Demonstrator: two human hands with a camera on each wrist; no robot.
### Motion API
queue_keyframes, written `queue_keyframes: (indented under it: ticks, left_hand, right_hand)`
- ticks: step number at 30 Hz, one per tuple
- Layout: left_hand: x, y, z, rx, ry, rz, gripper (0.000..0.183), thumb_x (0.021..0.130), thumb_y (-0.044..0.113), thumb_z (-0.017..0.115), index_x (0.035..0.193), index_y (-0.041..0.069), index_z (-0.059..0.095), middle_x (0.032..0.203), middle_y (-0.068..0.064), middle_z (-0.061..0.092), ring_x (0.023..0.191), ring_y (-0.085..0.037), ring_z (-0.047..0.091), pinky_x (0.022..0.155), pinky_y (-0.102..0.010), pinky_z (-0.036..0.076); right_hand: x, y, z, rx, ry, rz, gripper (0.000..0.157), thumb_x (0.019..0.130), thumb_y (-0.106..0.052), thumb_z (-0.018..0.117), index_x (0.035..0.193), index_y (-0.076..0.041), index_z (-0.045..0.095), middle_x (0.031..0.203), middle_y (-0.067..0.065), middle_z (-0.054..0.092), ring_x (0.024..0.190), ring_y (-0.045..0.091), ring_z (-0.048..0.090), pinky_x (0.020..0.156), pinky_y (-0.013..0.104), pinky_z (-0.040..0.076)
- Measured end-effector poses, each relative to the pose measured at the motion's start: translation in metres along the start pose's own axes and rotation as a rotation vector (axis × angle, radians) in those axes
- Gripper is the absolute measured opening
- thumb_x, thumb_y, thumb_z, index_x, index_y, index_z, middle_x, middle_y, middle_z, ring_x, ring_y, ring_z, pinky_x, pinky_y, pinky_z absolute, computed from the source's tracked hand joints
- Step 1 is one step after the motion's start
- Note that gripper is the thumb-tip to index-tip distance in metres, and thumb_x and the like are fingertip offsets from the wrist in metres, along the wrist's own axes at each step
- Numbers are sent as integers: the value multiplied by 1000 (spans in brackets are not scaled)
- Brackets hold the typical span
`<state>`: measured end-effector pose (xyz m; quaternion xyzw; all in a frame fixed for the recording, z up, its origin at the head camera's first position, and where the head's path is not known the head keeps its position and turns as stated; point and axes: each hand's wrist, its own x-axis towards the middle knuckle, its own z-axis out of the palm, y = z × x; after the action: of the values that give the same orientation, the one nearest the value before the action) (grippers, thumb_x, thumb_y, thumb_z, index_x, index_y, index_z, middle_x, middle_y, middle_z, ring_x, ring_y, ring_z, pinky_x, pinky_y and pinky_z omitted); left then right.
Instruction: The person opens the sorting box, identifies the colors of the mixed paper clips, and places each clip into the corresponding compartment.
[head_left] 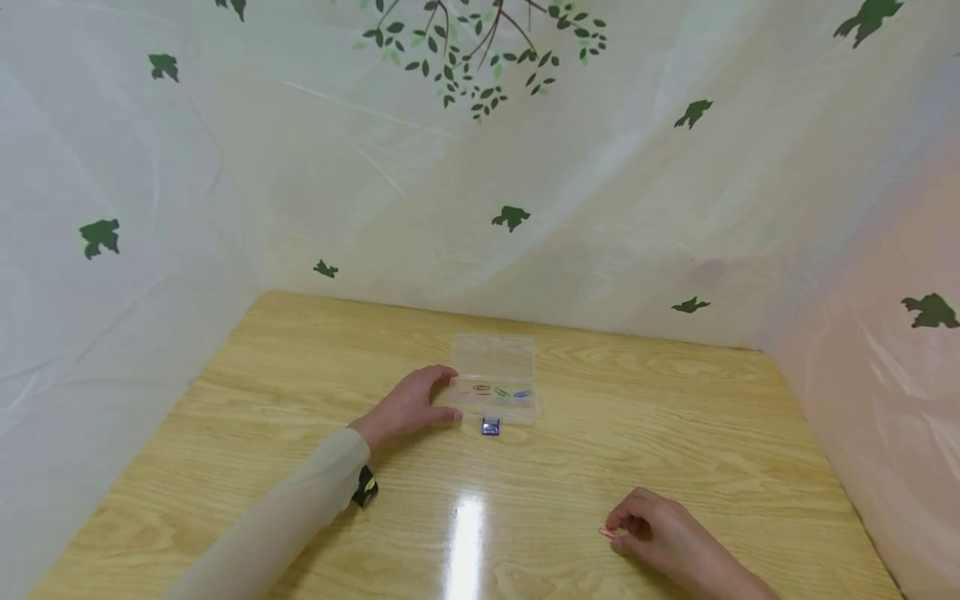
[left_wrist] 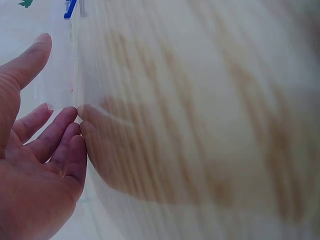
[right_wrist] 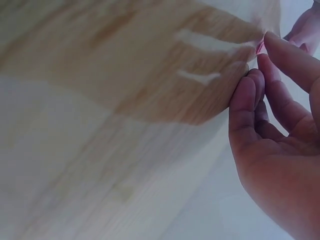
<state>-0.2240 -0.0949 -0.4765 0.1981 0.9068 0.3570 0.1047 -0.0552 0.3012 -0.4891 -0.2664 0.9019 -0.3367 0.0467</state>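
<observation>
A clear plastic box (head_left: 495, 410) lies on the table with its transparent lid (head_left: 493, 358) swung back. Inside it are an orange-brown paper clip (head_left: 482, 387), a green paper clip (head_left: 502, 392), a blue paper clip (head_left: 522, 394) and a small pink piece, too small to make out. My left hand (head_left: 411, 405) rests at the box's left side, thumb spread from the fingers; in the left wrist view its fingertips (left_wrist: 70, 114) touch the box's edge. Near the table's front right, my right hand (head_left: 663, 533) pinches a pink-red paper clip (head_left: 607, 532) between thumb and index finger, low over the wood.
A blue latch (head_left: 491, 427) sticks out from the front of the box. Beside my left sleeve (head_left: 300, 508) lies a small black-and-yellow object (head_left: 365, 487), partly hidden. White sheets with green bird prints enclose the wooden table (head_left: 675, 417) at the back and sides.
</observation>
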Motion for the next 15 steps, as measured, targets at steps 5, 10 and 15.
queue_keyframes:
  ticks: [5,10,15]
  left_hand:
    - [-1,-1,2,1,3,-8,71,89,29,84,147,4,52,146,-15,56,138,-33,49,118,-49,35]
    - [-1,-1,2,1,7,-2,71,89,29,84,147,3,52,146,-15,57,138,-34,50,118,-50,35]
    - [-1,-1,2,4,8,2,71,89,29,84,147,3,52,146,-15,56,138,-33,50,118,-49,35]
  right_hand:
    - [1,-1,1,-27,-1,23,12,91,-14,81,95,-21,72,92,-14,62,78,-4,53,63,22,52]
    - [1,-2,1,-17,-33,65,14,91,-11,80,94,-22,71,92,-11,63,78,-3,54,64,21,51]
    - [2,-2,2,-24,-37,48,13,91,-11,79,93,-22,71,91,-11,63,78,-3,54,63,21,52]
